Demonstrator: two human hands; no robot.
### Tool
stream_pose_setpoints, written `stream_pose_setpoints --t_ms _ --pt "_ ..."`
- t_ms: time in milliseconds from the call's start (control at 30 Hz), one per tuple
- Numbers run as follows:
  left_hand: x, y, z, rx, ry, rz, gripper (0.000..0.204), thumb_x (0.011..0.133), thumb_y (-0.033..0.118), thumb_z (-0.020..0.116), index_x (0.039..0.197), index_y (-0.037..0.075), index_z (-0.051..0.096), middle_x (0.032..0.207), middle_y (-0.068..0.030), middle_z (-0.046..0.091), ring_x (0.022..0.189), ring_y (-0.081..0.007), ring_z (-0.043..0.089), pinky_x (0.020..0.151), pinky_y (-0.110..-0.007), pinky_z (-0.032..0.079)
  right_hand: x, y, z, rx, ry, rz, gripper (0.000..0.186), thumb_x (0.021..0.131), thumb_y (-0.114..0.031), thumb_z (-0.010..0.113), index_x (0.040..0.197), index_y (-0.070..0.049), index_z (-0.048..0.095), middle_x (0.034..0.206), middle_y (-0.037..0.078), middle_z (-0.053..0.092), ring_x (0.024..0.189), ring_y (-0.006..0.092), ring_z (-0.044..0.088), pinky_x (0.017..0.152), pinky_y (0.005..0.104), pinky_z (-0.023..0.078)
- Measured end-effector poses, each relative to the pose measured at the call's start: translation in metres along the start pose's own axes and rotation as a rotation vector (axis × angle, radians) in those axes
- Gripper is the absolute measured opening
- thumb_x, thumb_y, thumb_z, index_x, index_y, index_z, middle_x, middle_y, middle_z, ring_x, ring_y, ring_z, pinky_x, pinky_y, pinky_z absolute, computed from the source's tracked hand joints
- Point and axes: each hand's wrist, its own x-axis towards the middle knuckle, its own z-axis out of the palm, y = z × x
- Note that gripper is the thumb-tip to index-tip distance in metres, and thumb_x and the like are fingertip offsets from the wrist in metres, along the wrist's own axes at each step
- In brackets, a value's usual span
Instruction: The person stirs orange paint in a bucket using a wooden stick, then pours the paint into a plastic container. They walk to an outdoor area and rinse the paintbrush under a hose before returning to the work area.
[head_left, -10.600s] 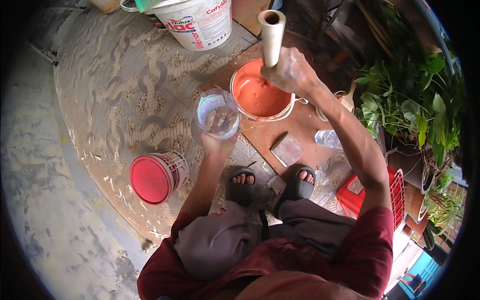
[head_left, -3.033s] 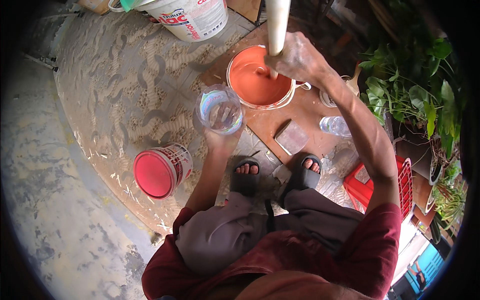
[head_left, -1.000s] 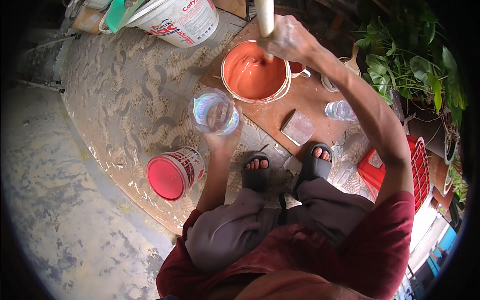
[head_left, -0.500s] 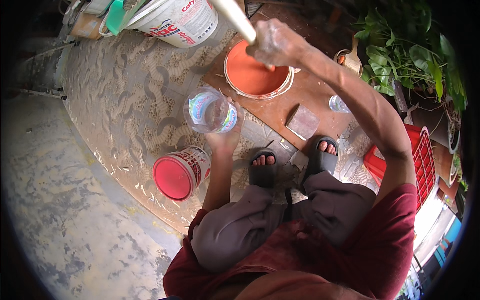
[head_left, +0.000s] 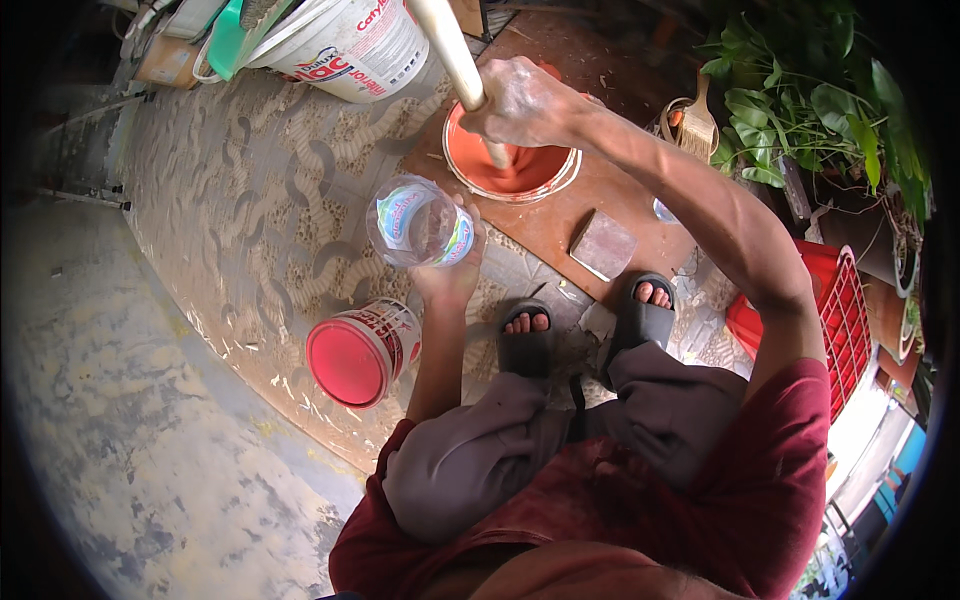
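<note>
My right hand grips a long off-white pipe, tilted with its top toward the upper left and its lower part down in a white bucket of orange paint. My left hand holds a clear plastic cup-like container with a label, apparently a cut bottle, left of and below the bucket. The bucket stands on a brown board, beside a square greyish-pink block. A clear bottle is mostly hidden behind my right forearm.
A red-lidded pail lies left of my feet. A large white bucket with a green item is at the top. A paintbrush rests on a container beside plants. A red crate stands at right, near pots.
The pipe has swung from near upright to leaning toward the upper left. My right hand has moved left and down over the bucket. My left hand keeps the clear container.
</note>
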Motion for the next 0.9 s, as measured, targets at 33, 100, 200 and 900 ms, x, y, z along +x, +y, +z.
stream_pose_setpoints --t_ms 33,100,200,900 --pt "0.0 -0.001 0.001 0.016 0.029 0.009 0.052 0.091 0.045 0.057 0.129 0.009 0.058 0.128 -0.015 0.06 0.123 -0.0381 0.051 0.096 -0.049 0.047 0.003 0.005 0.009 -0.023 0.103 -0.056 0.02 0.082 -0.017 0.064 0.086 0.002 0.067 0.069 0.016 0.069 0.066 0.0259 0.07 0.064 0.0382 0.057" --pt "0.0 -0.004 0.002 0.026 0.037 0.0 0.053 0.091 0.045 0.058 0.129 0.008 0.057 0.127 -0.0162 0.061 0.121 -0.0395 0.053 0.095 -0.05 0.048 0.014 0.035 0.009 -0.259 0.073 -0.156 0.019 0.082 -0.018 0.064 0.088 0.0 0.067 0.07 0.016 0.069 0.068 0.0269 0.071 0.065 0.0393 0.057" --pt "0.001 -0.006 0.004 0.004 -0.013 -0.011 0.053 0.091 0.045 0.058 0.128 0.007 0.057 0.127 -0.0168 0.06 0.12 -0.0392 0.053 0.096 -0.051 0.047 -0.003 0.014 -0.021 -0.07 0.126 0.239 0.023 0.082 -0.021 0.063 0.082 0.002 0.068 0.068 0.014 0.07 0.065 0.0271 0.07 0.063 0.0379 0.057" --pt "0.002 -0.014 -0.003 0.058 0.093 0.004 0.052 0.092 0.046 0.054 0.13 0.01 0.057 0.13 -0.0178 0.058 0.123 -0.038 0.051 0.096 -0.051 0.047 0.021 0.034 0.018 0.047 0.123 -0.068 0.035 0.081 -0.031 0.064 0.098 0.0 0.065 0.083 0.022 0.067 0.072 0.04 0.067 0.069 0.0441 0.058"
